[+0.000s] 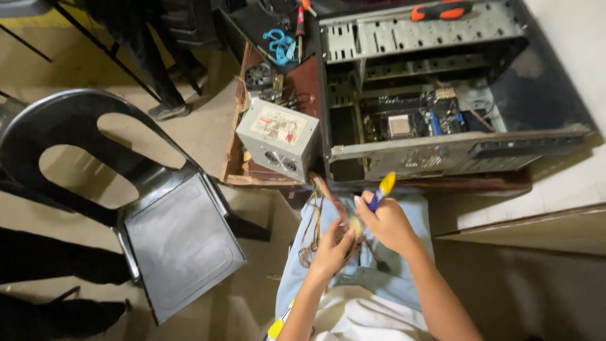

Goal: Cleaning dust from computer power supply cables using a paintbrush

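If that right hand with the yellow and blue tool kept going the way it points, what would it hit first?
Most likely the front edge of the open computer case. The right hand aims its screwdriver up and away toward that metal rim, though depth is hard to judge from above.

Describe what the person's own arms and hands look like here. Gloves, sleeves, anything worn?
Both arms are bare from the forearm down: no sleeves reach them. The left hand and right hand wear no gloves, and no watch, ring or bracelet shows. Fingernails look short and unpainted. Near the left elbow a bit of yellow, white and dark cloth shows.
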